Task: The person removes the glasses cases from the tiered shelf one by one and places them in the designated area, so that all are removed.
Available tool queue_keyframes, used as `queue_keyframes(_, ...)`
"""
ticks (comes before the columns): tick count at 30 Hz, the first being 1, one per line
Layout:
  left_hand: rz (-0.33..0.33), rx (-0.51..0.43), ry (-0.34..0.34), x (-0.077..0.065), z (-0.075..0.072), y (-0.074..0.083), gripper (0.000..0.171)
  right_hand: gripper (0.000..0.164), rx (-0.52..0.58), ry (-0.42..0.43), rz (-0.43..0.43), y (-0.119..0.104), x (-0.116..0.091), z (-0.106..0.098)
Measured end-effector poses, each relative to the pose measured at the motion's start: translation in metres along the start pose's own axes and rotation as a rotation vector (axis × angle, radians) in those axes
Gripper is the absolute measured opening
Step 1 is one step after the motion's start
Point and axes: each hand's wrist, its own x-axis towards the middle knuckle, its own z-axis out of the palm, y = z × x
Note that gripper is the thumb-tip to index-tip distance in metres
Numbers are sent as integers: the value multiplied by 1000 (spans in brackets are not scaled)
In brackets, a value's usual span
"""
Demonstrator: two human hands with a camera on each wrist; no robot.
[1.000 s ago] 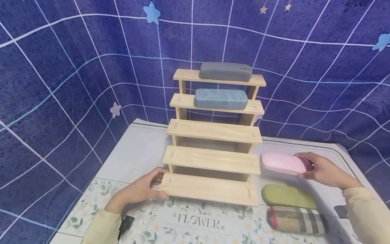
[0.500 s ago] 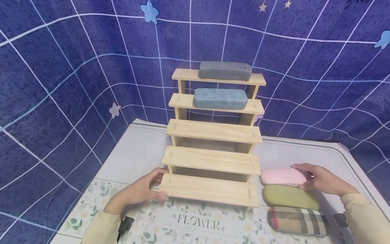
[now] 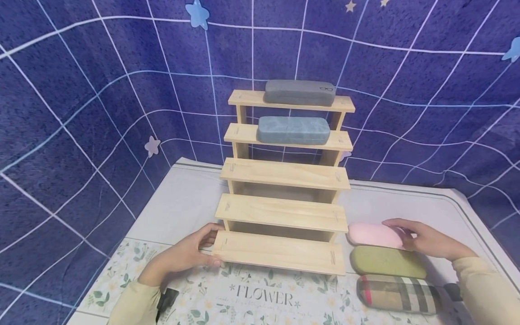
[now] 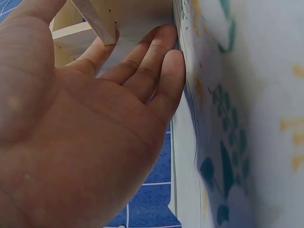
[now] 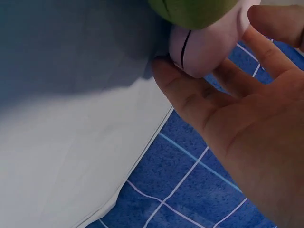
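In the head view my right hand [image 3: 430, 239] holds the right end of a pink glasses case [image 3: 375, 234], which lies on the table beside the wooden stand. The right wrist view shows fingers reaching round the end of the pink case [image 5: 204, 50], with the thumb near its other side. My left hand [image 3: 188, 253] grips the left end of the lowest step of the five-tier stand [image 3: 280, 253], thumb at the front edge. An olive-green glasses case [image 3: 387, 262] lies just in front of the pink one, and a plaid case [image 3: 398, 294] in front of that.
On the top step sits a grey glasses case [image 3: 299, 92]; a blue one [image 3: 293, 130] is on the step below. A floral cloth [image 3: 260, 302] reading FLOWER covers the front of the table. Behind stands a blue gridded curtain [image 3: 122, 81] with stars.
The right hand has brought the pink case down and toward the viewer, from above the table to a place directly behind the olive-green case. The left hand has stayed on the stand.
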Motion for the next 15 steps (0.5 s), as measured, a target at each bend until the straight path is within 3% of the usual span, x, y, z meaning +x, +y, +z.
queue_keyframes(8,25,-3,-3,-1,0,0,75,55,-22,50,-85,1,5,3)
queue_keyframes(15,2,5,7,-2,-1,-2,75,55,-46,11,-17,-6,9,3)
